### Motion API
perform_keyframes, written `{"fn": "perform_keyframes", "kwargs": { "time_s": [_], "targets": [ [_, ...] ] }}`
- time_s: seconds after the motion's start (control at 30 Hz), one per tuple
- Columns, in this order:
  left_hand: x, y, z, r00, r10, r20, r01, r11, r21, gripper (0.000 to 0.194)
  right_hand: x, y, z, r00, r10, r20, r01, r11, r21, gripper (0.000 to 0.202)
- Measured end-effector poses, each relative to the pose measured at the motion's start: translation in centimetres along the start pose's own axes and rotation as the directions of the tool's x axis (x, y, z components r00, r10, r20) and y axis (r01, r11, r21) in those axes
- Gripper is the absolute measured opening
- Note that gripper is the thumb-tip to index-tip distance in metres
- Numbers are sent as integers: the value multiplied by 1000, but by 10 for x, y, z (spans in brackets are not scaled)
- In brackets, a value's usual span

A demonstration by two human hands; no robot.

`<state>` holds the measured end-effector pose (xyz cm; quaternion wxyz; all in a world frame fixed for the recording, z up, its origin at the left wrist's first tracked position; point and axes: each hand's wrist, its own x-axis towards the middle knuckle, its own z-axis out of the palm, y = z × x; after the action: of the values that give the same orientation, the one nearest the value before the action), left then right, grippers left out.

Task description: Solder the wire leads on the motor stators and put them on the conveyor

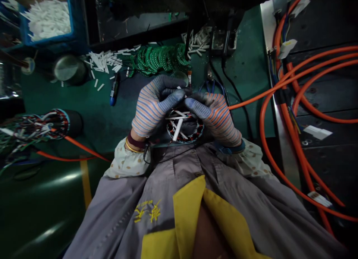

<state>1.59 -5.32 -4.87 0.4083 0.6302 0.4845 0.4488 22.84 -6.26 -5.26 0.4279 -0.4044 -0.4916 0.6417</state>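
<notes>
My left hand [156, 102] and my right hand [214, 113], both in striped gloves with dark fingertips, meet fingertip to fingertip. The left thumb and fingers are pinched around a small white tube [179, 88], of which only a bit shows. My right fingers are closed right beside it; what they grip is hidden. Just below the hands sits a round wound stator [200, 131] with dark and red windings. Several white sleeves [178, 130] lie across its opening, and the hands cover its far side.
White sleeves [104, 61] lie loose beside a row of green perforated strips [160, 59]. A blue marker [113, 90], blue-handled pliers [212, 85] and a brush [190, 77] are nearby. Another stator [63, 123] stands left. Orange cables [268, 91] run along the right; a blue bin [71, 16] holds more sleeves.
</notes>
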Motion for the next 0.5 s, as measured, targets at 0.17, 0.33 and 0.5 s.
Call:
{"fn": "perform_keyframes", "kwargs": {
  "time_s": [0.17, 0.33, 0.5],
  "targets": [
    [4, 2, 5, 998, 60, -29, -58, 995, 84, 67, -1, 4, -10, 998, -10, 68, 11, 1000, -19, 68],
    [9, 19, 4, 993, -99, 56, 89, 983, 160, 59, -4, 2, -28, 983, -19, 185, 18, 1000, 10, 68],
    [13, 28, 4, 985, -47, 165, 8, 973, 230, 64, -3, 16, -36, 981, -57, 187, 67, 996, -52, 56]
  ]
}}
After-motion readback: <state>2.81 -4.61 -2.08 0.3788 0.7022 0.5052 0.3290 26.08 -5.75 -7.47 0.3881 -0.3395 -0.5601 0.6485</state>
